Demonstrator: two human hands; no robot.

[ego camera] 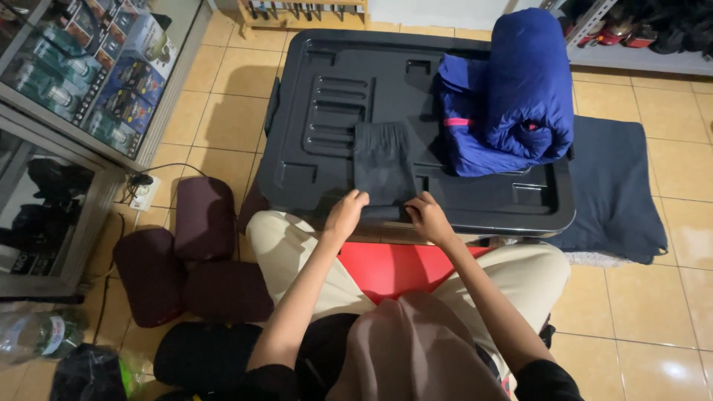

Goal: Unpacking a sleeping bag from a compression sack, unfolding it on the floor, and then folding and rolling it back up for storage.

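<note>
Left hand (346, 211): it rests on the near left corner of the folded dark cloth (384, 169); the fingers are curled and pressed together on the edge of the cloth, it seems to pinch this corner.
Right hand (428, 215): it lies on the near right corner of the same cloth; the fingers are bent and close together, gripping the edge.
Folded dark cloth: a dark grey piece, folded to a long narrow rectangle; it lies flat on the black plastic lid (334, 89), near the front edge, between the two hands.
Black plastic lid: a big moulded lid of a storage box, it serves here as the tabletop; it stands on the tiled floor (223, 96) in front of the seated person.
Blue rolled sleeping bag (512, 89): thick and bright blue, with a pink strap on the side; it lies on the right part of the lid, just beside the cloth, not touching the hands.
Dark blue blanket (616, 186): it lies flat on the floor, on the right of the lid and partly under it.
Maroon pouches (200, 223): three stuffed pouches on the floor at the left of the person's knee.
Glass cabinet (82, 82): it stands at the far left, with boxed goods inside.
Person's legs: in beige trousers, on each side of something red under the lid edge.
</note>
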